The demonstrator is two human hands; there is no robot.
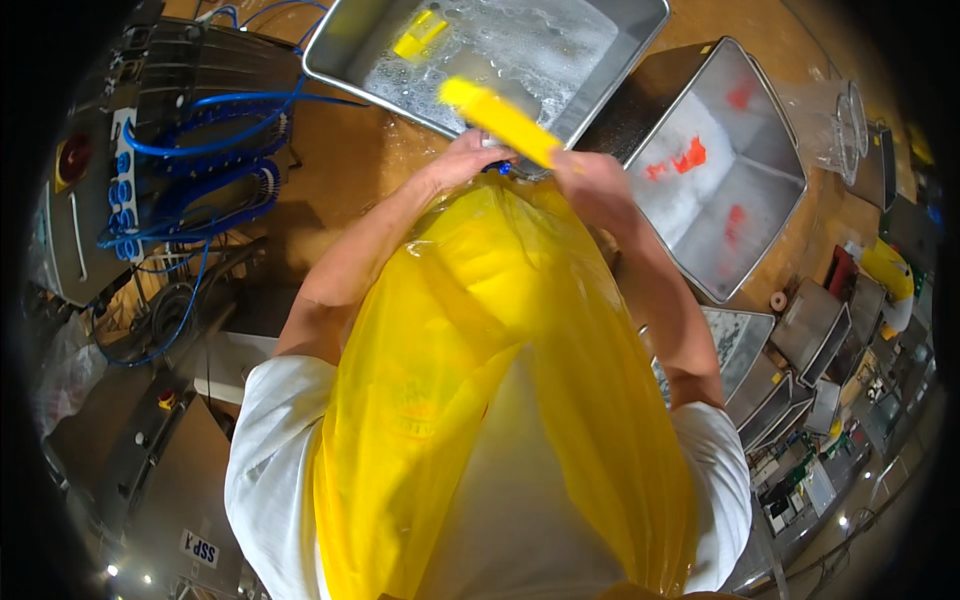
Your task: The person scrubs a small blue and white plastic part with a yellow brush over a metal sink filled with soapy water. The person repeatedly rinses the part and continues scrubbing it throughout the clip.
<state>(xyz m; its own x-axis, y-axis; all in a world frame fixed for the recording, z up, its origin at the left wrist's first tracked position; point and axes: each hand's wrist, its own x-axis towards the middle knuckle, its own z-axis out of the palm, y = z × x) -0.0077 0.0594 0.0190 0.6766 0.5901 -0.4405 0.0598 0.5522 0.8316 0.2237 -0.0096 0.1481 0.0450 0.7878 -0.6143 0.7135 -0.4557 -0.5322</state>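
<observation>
In my right hand (pixel 597 188) is a yellow brush (pixel 508 122), held by its handle and pointing up to the left, its bristles over the near side of a metal tub (pixel 625 70) of soapy water. My left hand (pixel 468 160) is closed at the tub's near edge, just below the brush head. It grips a small item with a blue part (pixel 503 167), mostly hidden by the fingers, so I cannot make out its kind. A yellow block-like piece (pixel 420 36) lies in the suds at the tub's far left.
To the right stands a second metal tub (pixel 770 225) with white foam and red pieces (pixel 690 158). Blue hoses (pixel 225 100) hang from a machine on the left. Several metal bins (pixel 812 325) stand at the lower right. A yellow apron (pixel 440 330) covers my front.
</observation>
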